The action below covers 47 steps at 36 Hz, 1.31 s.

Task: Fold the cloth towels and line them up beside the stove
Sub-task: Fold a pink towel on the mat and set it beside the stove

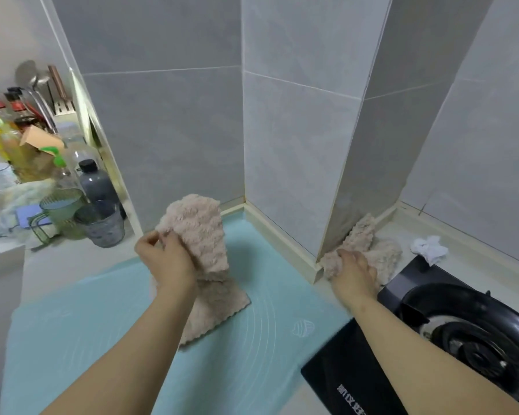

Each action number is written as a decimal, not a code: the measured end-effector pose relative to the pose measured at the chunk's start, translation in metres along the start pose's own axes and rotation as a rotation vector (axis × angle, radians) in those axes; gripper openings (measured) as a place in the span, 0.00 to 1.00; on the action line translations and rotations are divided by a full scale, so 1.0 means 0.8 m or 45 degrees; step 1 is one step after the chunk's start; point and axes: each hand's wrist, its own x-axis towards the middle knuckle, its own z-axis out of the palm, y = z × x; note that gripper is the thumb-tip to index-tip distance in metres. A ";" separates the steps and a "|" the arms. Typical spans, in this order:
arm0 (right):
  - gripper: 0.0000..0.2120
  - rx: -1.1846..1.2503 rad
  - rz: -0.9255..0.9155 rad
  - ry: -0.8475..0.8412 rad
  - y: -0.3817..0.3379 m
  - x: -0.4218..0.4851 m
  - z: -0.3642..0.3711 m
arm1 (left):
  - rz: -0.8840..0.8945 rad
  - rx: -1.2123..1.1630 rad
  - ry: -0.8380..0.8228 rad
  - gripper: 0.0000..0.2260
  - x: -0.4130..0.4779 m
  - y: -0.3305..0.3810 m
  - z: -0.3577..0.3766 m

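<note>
My left hand [165, 259] grips a beige, bumpy cloth towel [201, 235] and holds its upper part lifted, while its lower end lies on the light-blue mat [108, 330]. My right hand [354, 272] grips a second beige towel [375, 250], crumpled on the counter against the tiled wall column, just behind the black gas stove [462, 330]. The stove fills the lower right, with its burner partly hidden by my right forearm.
A small crumpled white cloth [430, 248] lies on the counter behind the stove. At the left stand bottles [98, 185], a glass cup [105, 227], a green mug [60, 211], utensils and another cloth [15, 205]. Grey tiled walls close the back.
</note>
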 end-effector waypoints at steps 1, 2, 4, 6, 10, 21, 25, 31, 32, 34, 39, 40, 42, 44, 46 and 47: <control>0.28 -0.077 -0.004 -0.047 0.004 0.002 0.000 | -0.028 -0.027 -0.145 0.14 -0.003 0.001 0.001; 0.28 -0.144 -0.011 -0.057 0.008 0.003 0.000 | -0.043 0.004 -0.295 0.21 -0.007 0.000 0.001; 0.24 -0.245 -0.012 -0.052 0.009 0.002 -0.002 | -0.035 0.159 -0.551 0.30 -0.017 -0.006 -0.001; 0.18 -0.274 -0.032 -0.066 0.003 -0.002 -0.001 | 0.026 0.328 -0.671 0.31 -0.022 -0.015 -0.005; 0.11 0.230 -0.067 -0.209 -0.028 -0.022 -0.004 | 0.172 0.610 -0.787 0.21 -0.034 -0.024 -0.014; 0.12 1.643 -0.364 -0.407 -0.152 -0.080 -0.045 | 0.088 0.472 -0.659 0.15 -0.032 -0.005 -0.052; 0.10 1.473 -0.498 -0.518 -0.183 -0.091 -0.035 | 0.046 0.365 -0.536 0.14 -0.016 0.003 -0.078; 0.15 1.076 -0.284 -0.479 -0.190 -0.109 0.049 | 0.018 0.458 -0.547 0.08 0.026 -0.007 -0.115; 0.13 1.014 -0.275 -0.493 -0.191 -0.113 0.063 | 0.005 0.485 -0.553 0.07 0.036 -0.009 -0.119; 0.07 0.894 -0.263 -0.493 -0.196 -0.119 0.089 | -0.013 0.526 -0.589 0.07 0.054 -0.013 -0.125; 0.07 0.654 -0.224 -0.396 -0.229 -0.132 0.142 | 0.020 0.644 -0.786 0.07 0.101 -0.023 -0.138; 0.07 0.637 -0.211 -0.382 -0.238 -0.135 0.152 | 0.045 0.692 -0.837 0.07 0.112 -0.026 -0.141; 0.07 0.558 -0.191 -0.300 -0.257 -0.143 0.173 | 0.112 0.793 -0.959 0.07 0.134 -0.030 -0.150; 0.04 0.333 -0.149 -0.189 -0.274 -0.153 0.195 | 0.157 0.856 -1.105 0.08 0.157 -0.036 -0.158; 0.12 0.128 -0.086 -0.118 -0.288 -0.170 0.210 | 0.177 0.916 -1.240 0.08 0.177 -0.041 -0.164; 0.14 0.072 -0.069 -0.072 -0.293 -0.179 0.216 | 0.193 0.945 -1.306 0.08 0.185 -0.043 -0.167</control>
